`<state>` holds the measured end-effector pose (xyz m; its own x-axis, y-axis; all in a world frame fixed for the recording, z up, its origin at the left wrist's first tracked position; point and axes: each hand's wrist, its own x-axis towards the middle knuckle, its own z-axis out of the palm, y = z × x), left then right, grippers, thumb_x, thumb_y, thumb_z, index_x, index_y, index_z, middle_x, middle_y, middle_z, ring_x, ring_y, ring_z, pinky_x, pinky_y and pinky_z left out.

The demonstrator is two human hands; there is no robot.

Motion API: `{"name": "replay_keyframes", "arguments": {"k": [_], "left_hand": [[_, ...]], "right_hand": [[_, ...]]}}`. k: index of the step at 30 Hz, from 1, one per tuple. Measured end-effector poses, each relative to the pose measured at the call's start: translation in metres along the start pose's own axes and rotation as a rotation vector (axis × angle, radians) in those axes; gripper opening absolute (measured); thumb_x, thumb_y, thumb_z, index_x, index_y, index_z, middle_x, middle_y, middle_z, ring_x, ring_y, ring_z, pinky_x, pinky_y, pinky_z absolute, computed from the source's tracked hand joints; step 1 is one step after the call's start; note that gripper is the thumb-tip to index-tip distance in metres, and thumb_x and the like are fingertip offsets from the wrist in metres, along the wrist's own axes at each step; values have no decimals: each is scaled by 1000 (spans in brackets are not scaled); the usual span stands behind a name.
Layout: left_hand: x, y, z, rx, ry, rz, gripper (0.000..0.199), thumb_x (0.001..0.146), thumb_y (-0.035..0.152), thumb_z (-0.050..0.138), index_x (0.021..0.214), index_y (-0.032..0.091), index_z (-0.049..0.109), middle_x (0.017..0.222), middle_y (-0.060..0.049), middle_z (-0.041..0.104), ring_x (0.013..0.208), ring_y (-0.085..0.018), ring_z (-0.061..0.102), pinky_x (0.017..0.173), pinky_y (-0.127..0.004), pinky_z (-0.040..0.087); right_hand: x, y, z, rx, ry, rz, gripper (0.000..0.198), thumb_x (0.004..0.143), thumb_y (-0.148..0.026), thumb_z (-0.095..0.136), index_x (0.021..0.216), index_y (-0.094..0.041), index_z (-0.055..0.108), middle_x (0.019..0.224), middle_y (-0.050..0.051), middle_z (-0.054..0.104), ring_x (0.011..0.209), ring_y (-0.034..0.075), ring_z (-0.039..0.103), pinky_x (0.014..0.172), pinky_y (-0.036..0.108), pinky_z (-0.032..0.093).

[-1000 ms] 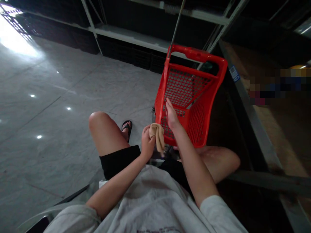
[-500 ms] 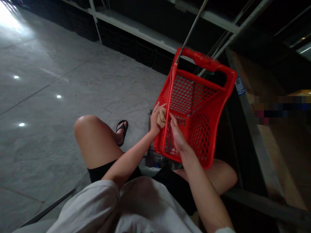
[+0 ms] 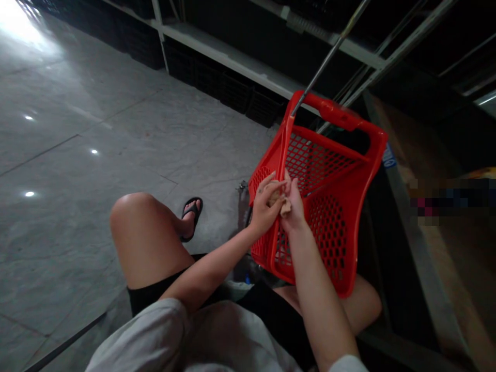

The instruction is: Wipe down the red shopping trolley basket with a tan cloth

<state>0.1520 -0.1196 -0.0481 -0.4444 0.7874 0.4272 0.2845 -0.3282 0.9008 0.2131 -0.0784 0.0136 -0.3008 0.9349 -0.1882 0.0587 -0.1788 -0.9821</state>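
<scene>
"While the left hand (image 3: 267, 204) curls its fingers half-closed on a tan cloth (image 3: 285, 208) at the nine-o'clock rim of a red basket (image 3: 351, 181), the right hand (image 3: 294, 206) rests loosely open inside."

"Any risk?"

"With so slack a grip, the cloth could slip away."

Floor: grey and smooth (image 3: 127, 119), crossed by thin dark seams, with small white reflections (image 3: 94, 152) at the left.
Light: a bright white glare (image 3: 19, 28) in the upper left corner; the upper right lies dim.
Shelving: a pale metal rack (image 3: 228, 59) along the back, dark crates (image 3: 234, 93) beneath its lower shelf.
Right side: a brown wooden surface (image 3: 413, 155) with a grey edge, partly pixelated.
</scene>
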Motion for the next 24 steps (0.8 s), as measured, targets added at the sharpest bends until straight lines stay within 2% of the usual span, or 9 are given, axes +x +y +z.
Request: {"name": "replay_keyframes", "arguments": {"k": [2, 4, 8, 11, 14, 17, 19, 22, 24], "left_hand": [[31, -25, 10, -18, 60, 27, 37, 106, 21, 56, 140, 25, 68, 163, -13, 57, 154, -24, 52, 131, -51, 43], [43, -57, 17, -2, 110, -22, 40, 106, 18, 52, 143, 24, 66, 158, -13, 62, 151, -22, 55, 129, -52, 44], [9, -107, 14, 13, 93, -281, 43, 100, 11, 47, 138, 21, 66, 146, -13, 69, 143, -24, 61, 126, -59, 47], [-39, -101, 2, 6, 54, -392, 43, 98, 9, 47, 134, 19, 68, 143, -14, 71, 139, -27, 64, 125, -62, 48], [-59, -61, -6, -37, 51, -293, 50, 101, 10, 47, 147, 23, 63, 156, -13, 65, 149, -27, 58, 131, -57, 44], [-29, -23, 1, -80, 53, -82, 53, 107, 17, 48, 158, 28, 55, 165, -8, 57, 158, -25, 49, 136, -55, 38], [11, -17, 11, -95, 56, 42, 51, 110, 23, 47, 161, 31, 54, 167, -5, 55, 161, -24, 45, 138, -56, 33], [75, -42, 27, -112, 69, 134, 50, 112, 28, 45, 162, 33, 53, 169, -4, 53, 164, -23, 41, 140, -55, 27], [103, -72, 33, -97, 96, 103, 49, 113, 28, 42, 160, 31, 54, 168, -7, 55, 163, -22, 42, 140, -55, 26]], "right_hand": [[-8, -3, 1, 44, -5, -26, 77, 105, -74, 27, 169, -35, 44, 152, 5, 67, 153, 25, 54, 129, 48, 47], [-13, -6, 5, 41, -45, -70, 79, 105, -74, 26, 171, -34, 39, 166, 3, 55, 161, 23, 44, 134, 47, 40], [-15, -11, 12, 27, -66, -49, 73, 107, -68, 19, 174, -41, 30, 172, -4, 49, 162, 19, 42, 135, 49, 38], [-14, -11, 13, 39, -38, -35, 69, 107, -67, 23, 171, -44, 36, 168, -5, 54, 160, 20, 45, 134, 49, 39], [-14, -10, 11, 78, -26, -61, 66, 106, -68, 32, 166, -45, 44, 167, -5, 55, 161, 20, 45, 134, 46, 40], [-17, -10, 7, 88, -45, -77, 70, 105, -72, 35, 167, -39, 45, 169, -2, 53, 162, 19, 44, 135, 44, 39], [-21, -11, 5, 39, -62, -82, 76, 105, -77, 31, 168, -38, 43, 171, -1, 51, 163, 20, 42, 136, 45, 38], [-28, -11, 1, -53, -61, -88, 79, 103, -83, 23, 169, -43, 41, 175, -6, 46, 168, 18, 32, 138, 47, 35], [-32, -9, 0, -54, -68, -69, 78, 104, -84, 24, 169, -45, 41, 176, -9, 42, 169, 17, 30, 139, 48, 33]]}}
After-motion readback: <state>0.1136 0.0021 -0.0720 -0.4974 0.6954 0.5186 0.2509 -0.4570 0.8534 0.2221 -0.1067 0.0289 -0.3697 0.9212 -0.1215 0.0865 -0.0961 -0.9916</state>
